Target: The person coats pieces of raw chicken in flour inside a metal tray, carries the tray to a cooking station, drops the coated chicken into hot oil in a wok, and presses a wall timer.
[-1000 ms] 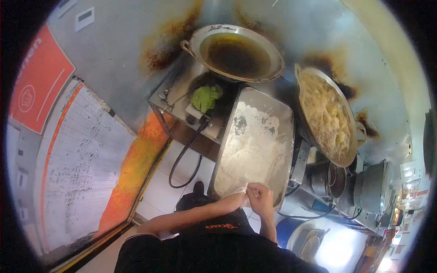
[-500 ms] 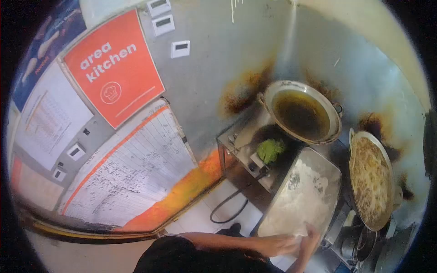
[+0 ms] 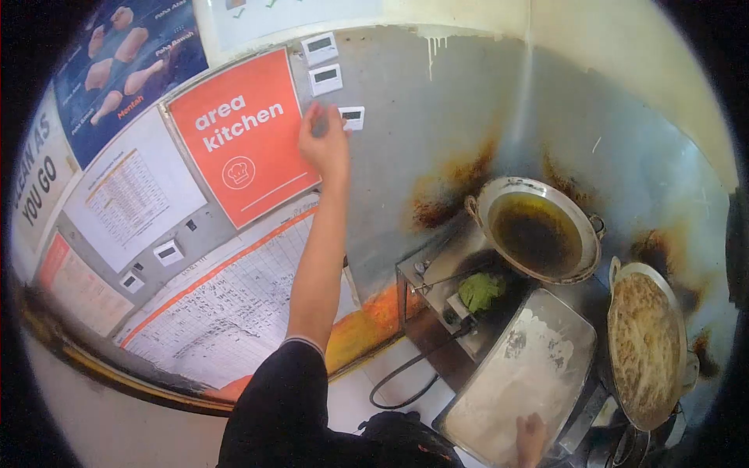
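My left hand (image 3: 324, 140) is raised to the wall, its fingers loosely curled with a gap between them. The fingertips are at the left edge of a small white digital timer (image 3: 353, 118); whether they touch it I cannot tell. Low over the near end of a metal tray (image 3: 591, 343) is my right hand (image 3: 532, 433), with its fingers curled in. Anything inside them is hidden. White flour (image 3: 499, 390) covers much of the tray's bottom.
Behind the tray stands a wide pan of dark oil (image 3: 538, 234). A second pan (image 3: 647, 351), full of foamy frying oil, is at the right. A green cloth (image 3: 480, 292) lies beside the burner. More timers (image 3: 325, 79) and an orange sign (image 3: 238, 140) hang on the wall.
My left hand has left the tray and gone up to the wall timer. My right hand stays over the tray, apart from the left. The view has shifted up and left.
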Demonstrator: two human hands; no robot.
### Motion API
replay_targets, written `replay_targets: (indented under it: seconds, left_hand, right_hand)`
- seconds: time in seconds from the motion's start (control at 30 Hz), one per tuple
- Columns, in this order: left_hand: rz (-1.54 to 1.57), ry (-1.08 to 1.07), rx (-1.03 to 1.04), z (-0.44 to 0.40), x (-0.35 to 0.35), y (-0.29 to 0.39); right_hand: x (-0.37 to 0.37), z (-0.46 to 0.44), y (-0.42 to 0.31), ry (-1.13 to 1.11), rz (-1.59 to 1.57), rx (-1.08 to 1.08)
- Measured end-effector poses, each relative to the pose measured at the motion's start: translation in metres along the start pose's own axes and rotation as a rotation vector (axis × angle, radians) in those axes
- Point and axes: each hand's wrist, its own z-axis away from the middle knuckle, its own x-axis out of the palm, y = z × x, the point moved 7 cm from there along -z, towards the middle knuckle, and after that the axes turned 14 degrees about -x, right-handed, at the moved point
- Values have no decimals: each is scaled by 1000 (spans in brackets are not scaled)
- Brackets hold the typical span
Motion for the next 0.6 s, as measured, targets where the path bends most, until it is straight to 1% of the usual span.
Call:
replay_targets:
  seconds: [0.03, 0.07, 0.1, 0.13, 0.17, 0.2, 0.23, 0.3, 0.4, 0.43, 0.5, 0.6]
  left_hand:
    - [56, 68, 20, -10, 4, 3]
    - [112, 132, 38, -17, 7, 6]
    - [121, 126, 43, -25, 11, 3]
    - [155, 174, 17, -35, 10, -4]
    - [188, 223, -13, -37, 9, -6]
    - [197, 221, -18, -39, 11, -7]
    - [204, 234, -19, -39, 9, -9]
    - [216, 243, -18, -42, 12, -9]
    - [202, 309, -7, -40, 9, -8]
    - [181, 331, -4, -39, 9, -6]
    - [160, 353, -4, -40, 9, -6]
    - [143, 382, -5, -42, 10, -10]
  right_hand:
    - [-14, 3, -31, 5, -4, -10]
    - [-24, 9, -71, -20, 91, -90]
    - [-30, 16, -98, -41, 187, -167]
    - [-35, 25, -107, -28, 185, -168]
    - [-38, 33, -109, -44, 156, -112]
    - [-40, 37, -107, -61, 130, -57]
    - [-42, 42, -98, -53, 135, -55]
    - [-42, 55, -79, -1, 418, -203]
    - [-45, 65, -54, 4, 514, -228]
    - [-45, 68, -48, 1, 518, -228]
    - [-49, 71, -36, 59, 403, -140]
    - [-56, 75, -38, 42, 392, -153]
